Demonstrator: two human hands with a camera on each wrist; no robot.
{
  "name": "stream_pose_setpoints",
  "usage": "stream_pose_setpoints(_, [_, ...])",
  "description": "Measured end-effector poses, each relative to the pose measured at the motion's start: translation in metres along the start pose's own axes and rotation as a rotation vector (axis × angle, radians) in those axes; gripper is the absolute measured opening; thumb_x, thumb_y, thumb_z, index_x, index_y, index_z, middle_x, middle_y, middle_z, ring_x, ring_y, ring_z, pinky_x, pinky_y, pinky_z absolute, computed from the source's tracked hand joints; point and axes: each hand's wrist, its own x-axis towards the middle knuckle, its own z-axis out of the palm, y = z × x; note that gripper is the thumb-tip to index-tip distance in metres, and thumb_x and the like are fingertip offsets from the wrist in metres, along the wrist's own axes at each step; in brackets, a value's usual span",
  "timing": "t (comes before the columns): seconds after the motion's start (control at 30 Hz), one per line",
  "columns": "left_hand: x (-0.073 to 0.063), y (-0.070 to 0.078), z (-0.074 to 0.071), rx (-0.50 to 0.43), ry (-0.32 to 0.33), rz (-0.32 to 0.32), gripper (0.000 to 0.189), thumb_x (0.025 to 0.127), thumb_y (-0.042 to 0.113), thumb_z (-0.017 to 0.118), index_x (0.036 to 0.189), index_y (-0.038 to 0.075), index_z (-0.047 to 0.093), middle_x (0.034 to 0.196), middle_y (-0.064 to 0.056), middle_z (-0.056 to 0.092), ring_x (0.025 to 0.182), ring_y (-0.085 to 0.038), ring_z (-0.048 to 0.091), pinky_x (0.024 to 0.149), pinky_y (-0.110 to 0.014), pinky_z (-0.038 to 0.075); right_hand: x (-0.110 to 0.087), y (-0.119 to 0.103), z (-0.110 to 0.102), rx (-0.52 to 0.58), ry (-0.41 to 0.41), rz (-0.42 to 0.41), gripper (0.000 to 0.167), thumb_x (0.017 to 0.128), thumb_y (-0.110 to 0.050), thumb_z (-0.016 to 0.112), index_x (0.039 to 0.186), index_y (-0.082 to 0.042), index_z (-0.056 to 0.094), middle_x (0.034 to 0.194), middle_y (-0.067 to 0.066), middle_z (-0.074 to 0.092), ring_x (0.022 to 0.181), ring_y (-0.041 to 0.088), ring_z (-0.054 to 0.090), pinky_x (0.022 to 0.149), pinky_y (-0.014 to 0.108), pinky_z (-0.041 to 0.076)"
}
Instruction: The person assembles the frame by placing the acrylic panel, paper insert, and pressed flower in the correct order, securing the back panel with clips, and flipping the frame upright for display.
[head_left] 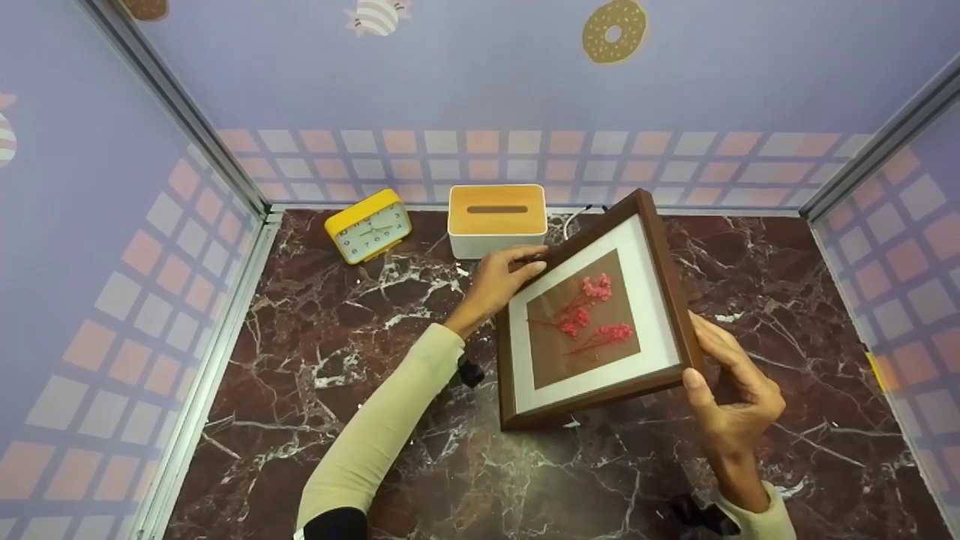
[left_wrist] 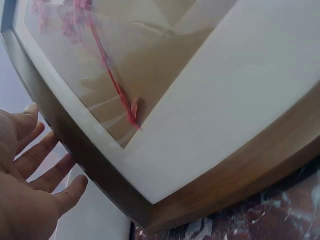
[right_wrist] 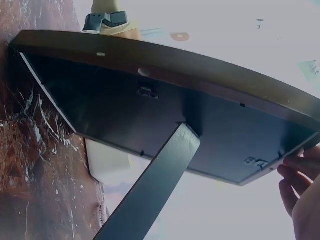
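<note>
A brown picture frame [head_left: 671, 285] with a white mat and pink dried flowers [head_left: 577, 321] stands tilted above the marble-patterned table, its face toward me. At its right corner my right hand [head_left: 739, 405] pinches the frame, thumb on the front side and fingers behind. My left hand [head_left: 501, 283] is at the opposite edge; its loosely spread fingers [left_wrist: 42, 160] touch the frame's side in the left wrist view. From the black back panel [right_wrist: 100, 100] a support leg [right_wrist: 155, 185] sticks out in the right wrist view.
Behind the left hand, a white tissue box [head_left: 499, 217] with a wooden lid stands near the back wall. A yellow alarm clock [head_left: 371, 227] is to its left. Some white cable [head_left: 574, 221] shows behind the frame. Patterned walls enclose three sides of the table [head_left: 315, 420].
</note>
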Motion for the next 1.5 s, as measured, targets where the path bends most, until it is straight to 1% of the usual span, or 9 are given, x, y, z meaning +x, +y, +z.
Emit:
stream_pose_setpoints(0.2, [0.008,-0.003,-0.005,0.067,-0.058,-0.050,0.036,0.108,0.030,0.074,0.136,0.009,0.079,0.140,-0.007,0.075,0.135,-0.026,0.068,0.117,-0.036,0.051,-0.001,0.004,-0.005,0.032,-0.018,0.026,0.039,0.086,0.009,0.078,0.106,0.038,0.061,0.119,0.048,0.068,0.121,0.046,0.074,0.108,0.042,0.060])
stream_pose_setpoints(0.33, [0.008,-0.003,-0.009,0.066,-0.065,-0.060,0.035,0.108,0.027,0.074,0.133,0.004,0.080,0.137,-0.011,0.076,0.133,-0.029,0.070,0.115,-0.037,0.053,-0.006,0.006,-0.007,-0.021,-0.030,0.069,0.039,0.089,0.008,0.077,0.112,0.036,0.061,0.124,0.044,0.070,0.126,0.042,0.072,0.114,0.041,0.056])
stream_pose_setpoints(0.43, [0.007,-0.003,-0.012,0.043,-0.058,-0.050,0.032,0.107,0.023,0.074,0.131,0.002,0.080,0.134,-0.013,0.077,0.130,-0.029,0.071,0.112,-0.037,0.056,-0.014,0.007,-0.010,-0.139,-0.041,0.087,0.043,0.089,0.007,0.078,0.117,0.034,0.060,0.127,0.035,0.072,0.126,0.037,0.070,0.116,0.038,0.054])
stream_pose_setpoints(0.63, [0.007,-0.002,-0.013,0.011,-0.049,-0.045,0.031,0.107,0.021,0.074,0.130,0.001,0.080,0.132,-0.014,0.078,0.125,-0.028,0.074,0.107,-0.035,0.059,-0.043,0.012,-0.018,-0.416,-0.148,0.125,0.059,0.070,0.010,0.082,0.121,0.029,0.060,0.120,0.023,0.072,0.115,0.022,0.071,0.107,0.030,0.058])
stream_pose_setpoints(0.83, [0.005,-0.003,-0.015,0.017,-0.041,-0.029,0.030,0.107,0.019,0.074,0.129,0.001,0.081,0.130,-0.014,0.078,0.124,-0.028,0.075,0.106,-0.035,0.059,-0.070,0.007,-0.016,-0.664,-0.266,0.174,0.040,0.072,0.006,0.089,0.106,0.014,0.071,0.099,0.019,0.076,0.102,0.005,0.071,0.098,0.019,0.057])
stream_pose_setpoints(1.0, [-0.002,-0.005,-0.021,-0.016,-0.028,-0.032,0.028,0.107,0.019,0.075,0.128,0.002,0.081,0.127,-0.013,0.079,0.120,-0.027,0.077,0.102,-0.036,0.061,-0.072,0.006,-0.013,-0.668,-0.232,0.191,0.029,0.074,0.011,0.087,0.098,0.010,0.072,0.091,0.017,0.076,0.087,0.011,0.072,0.086,0.017,0.059])
stream_pose_setpoints(1.27, [-0.022,-0.008,-0.036,0.007,0.005,-0.056,0.030,0.106,0.020,0.076,0.128,0.001,0.081,0.128,-0.014,0.080,0.123,-0.029,0.075,0.105,-0.040,0.060,-0.064,0.015,-0.019,-0.559,-0.152,0.216,0.023,0.077,0.022,0.078,0.097,0.017,0.068,0.093,0.019,0.073,0.088,0.008,0.072,0.087,0.019,0.061])
stream_pose_setpoints(1.4, [-0.033,-0.005,-0.044,-0.005,0.011,-0.040,0.029,0.105,0.016,0.077,0.128,-0.001,0.081,0.127,-0.015,0.080,0.124,-0.031,0.074,0.108,-0.042,0.059,-0.057,0.019,-0.022,-0.518,-0.135,0.243,0.022,0.081,0.027,0.072,0.100,0.020,0.067,0.093,0.015,0.072,0.081,0.007,0.071,0.079,0.017,0.061])
stream_pose_setpoints(1.5, [-0.041,-0.004,-0.050,-0.008,0.015,-0.037,0.029,0.104,0.015,0.078,0.128,-0.001,0.081,0.127,-0.016,0.080,0.120,-0.021,0.074,0.106,-0.034,0.058,-0.051,0.022,-0.024,-0.519,-0.134,0.260,0.021,0.084,0.027,0.070,0.105,0.020,0.067,0.094,0.015,0.072,0.081,0.008,0.071,0.079,0.017,0.060])
